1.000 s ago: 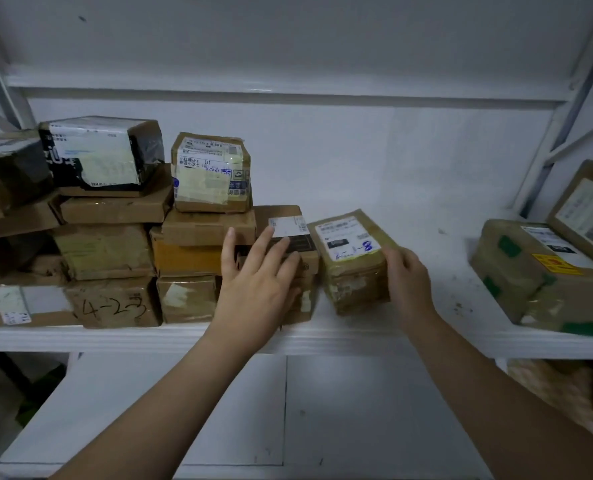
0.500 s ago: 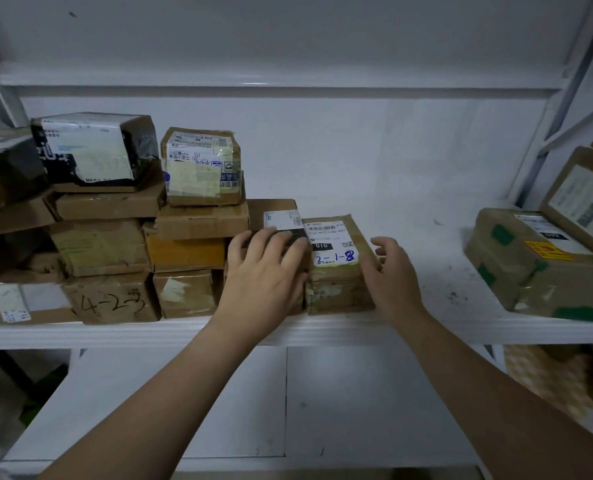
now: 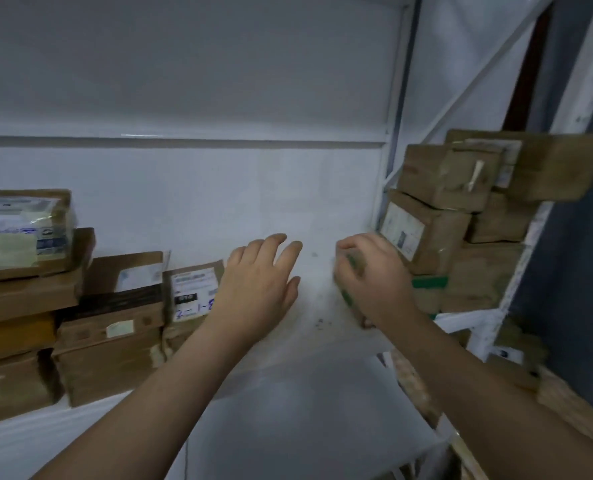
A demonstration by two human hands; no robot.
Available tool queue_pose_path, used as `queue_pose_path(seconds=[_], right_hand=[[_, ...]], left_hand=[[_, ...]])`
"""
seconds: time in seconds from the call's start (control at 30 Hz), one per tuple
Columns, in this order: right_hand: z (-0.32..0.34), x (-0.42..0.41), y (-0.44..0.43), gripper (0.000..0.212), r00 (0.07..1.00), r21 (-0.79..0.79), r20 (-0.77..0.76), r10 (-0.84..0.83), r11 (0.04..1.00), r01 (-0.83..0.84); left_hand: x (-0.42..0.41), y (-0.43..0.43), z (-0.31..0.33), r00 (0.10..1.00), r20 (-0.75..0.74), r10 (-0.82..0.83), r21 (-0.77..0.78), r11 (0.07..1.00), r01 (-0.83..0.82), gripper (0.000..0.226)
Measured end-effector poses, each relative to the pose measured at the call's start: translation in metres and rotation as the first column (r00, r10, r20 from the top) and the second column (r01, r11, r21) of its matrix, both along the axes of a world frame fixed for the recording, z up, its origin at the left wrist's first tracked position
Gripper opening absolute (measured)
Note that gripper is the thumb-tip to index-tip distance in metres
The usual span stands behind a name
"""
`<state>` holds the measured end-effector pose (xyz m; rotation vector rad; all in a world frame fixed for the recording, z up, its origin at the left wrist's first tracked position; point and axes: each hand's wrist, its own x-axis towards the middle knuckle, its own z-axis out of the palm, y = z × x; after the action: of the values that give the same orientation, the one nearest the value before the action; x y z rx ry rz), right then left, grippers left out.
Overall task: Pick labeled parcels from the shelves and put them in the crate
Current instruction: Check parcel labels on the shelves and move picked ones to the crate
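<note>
Both over the white shelf (image 3: 317, 344): left hand (image 3: 257, 295) spread flat, right hand (image 3: 373, 280) curled round a green-taped parcel (image 3: 349, 300)

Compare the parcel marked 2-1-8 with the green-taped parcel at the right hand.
The 2-1-8 parcel shows a white label with blue handwriting; the green-taped parcel shows green tape, no label visible. The 2-1-8 parcel sits by the left stack; the green-taped parcel sits by the right stack. The right hand curls over the green-taped parcel; no hand grips the 2-1-8 parcel. Both are brown, on one shelf.
</note>
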<state>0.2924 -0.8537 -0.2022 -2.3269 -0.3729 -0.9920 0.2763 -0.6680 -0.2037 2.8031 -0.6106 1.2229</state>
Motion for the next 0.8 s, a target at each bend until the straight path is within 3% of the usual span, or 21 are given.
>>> queue_pose_path(seconds=[0.13,0.4,0.5,0.67,0.8], right_hand=[[0.013,-0.010,-0.061,0.014,0.992,-0.007,0.073,-0.103,0.995,0.103],[0.051,-0.005,-0.158,0.029,0.973,-0.075,0.017,-0.229,0.970,0.230],[0.067,0.007,-0.174,0.040,0.983,0.014,-0.018,-0.183,0.983,0.183],[0.078,0.027,-0.184,0.054,0.990,0.136,-0.087,-0.113,0.983,0.124],[0.082,0.047,-0.181,0.070,0.989,0.335,-0.148,0.015,0.941,0.036]], left_hand=[[0.014,-0.062,0.007,0.992,-0.007,-0.127,-0.012,0.992,0.127,0.050],[0.068,-0.179,0.054,0.949,-0.021,-0.316,-0.174,0.936,0.307,0.055],[0.098,-0.216,0.081,0.934,-0.020,-0.357,-0.234,0.910,0.343,0.067],[0.137,-0.244,0.115,0.953,-0.095,-0.287,-0.195,0.944,0.265,0.084],[0.154,-0.242,0.123,0.913,-0.190,-0.361,-0.306,0.906,0.294,0.066]])
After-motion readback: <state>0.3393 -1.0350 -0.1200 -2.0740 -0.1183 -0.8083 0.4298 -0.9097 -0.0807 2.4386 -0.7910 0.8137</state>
